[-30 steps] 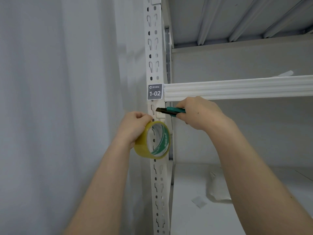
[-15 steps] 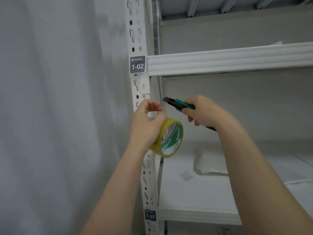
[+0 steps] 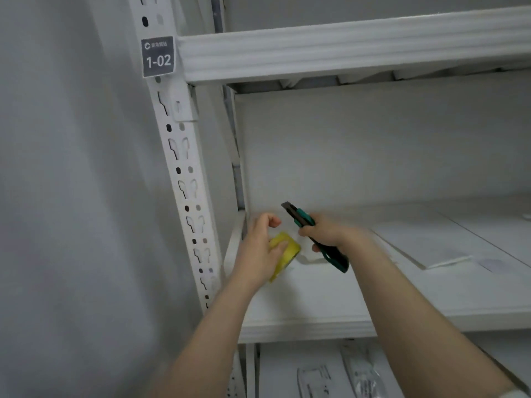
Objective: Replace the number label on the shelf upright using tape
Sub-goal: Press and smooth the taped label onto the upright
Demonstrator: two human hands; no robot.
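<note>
Far left: plain grey wall (image 3: 71, 196). Just right of it, the white slotted shelf upright (image 3: 188, 179), with the dark number label (image 3: 158, 56) marked 1-02 stuck high on its face, level with the left end of the upper beam (image 3: 344, 44).

Further right and lower, over the near left part of the shelf board (image 3: 316, 305): left hand (image 3: 255, 254), fingers wrapped round the yellow tape roll (image 3: 286, 252), thumb and forefinger curled together above it. Contact between roll and board impossible to tell. Just right, close to the left hand but apart from it: right hand (image 3: 330, 235), clamped round the handle of a green and black utility knife (image 3: 301, 218), black tip pointing up and left, handle end sticking out below the palm.

Middle bay, on the board: flat white sheets (image 3: 431, 242), lying to the right and toward the far side. Lower bay, under the board at the bottom edge: white packets (image 3: 359, 374) with dark print, too blurred to read.
</note>
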